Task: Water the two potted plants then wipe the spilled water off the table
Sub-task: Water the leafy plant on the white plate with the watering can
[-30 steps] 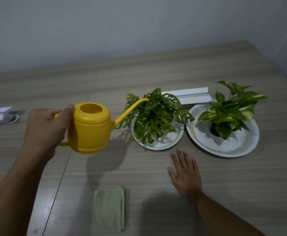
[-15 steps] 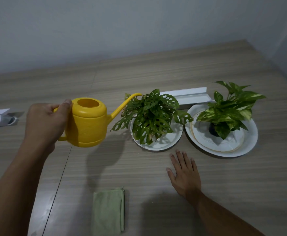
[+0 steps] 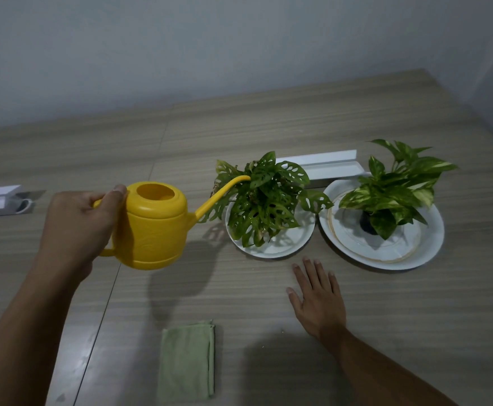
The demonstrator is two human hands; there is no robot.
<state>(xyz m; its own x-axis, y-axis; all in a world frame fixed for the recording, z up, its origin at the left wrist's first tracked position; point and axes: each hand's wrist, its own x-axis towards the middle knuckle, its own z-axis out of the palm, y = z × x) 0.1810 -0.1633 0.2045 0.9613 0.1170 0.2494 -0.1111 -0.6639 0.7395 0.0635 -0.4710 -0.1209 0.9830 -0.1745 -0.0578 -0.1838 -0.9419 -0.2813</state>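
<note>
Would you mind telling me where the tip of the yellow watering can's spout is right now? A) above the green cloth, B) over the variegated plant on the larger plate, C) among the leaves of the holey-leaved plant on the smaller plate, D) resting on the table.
C: the watering can, held by the left hand, has its spout tip among the leaves of the holey-leaved plant.

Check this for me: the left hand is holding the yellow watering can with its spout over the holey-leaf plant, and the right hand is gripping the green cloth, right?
Not quite. The head view shows the right hand lying flat and open on the table, apart from the green cloth, which lies untouched. The rest holds: the left hand holds the yellow watering can, spout over the holey-leaf plant.
</note>
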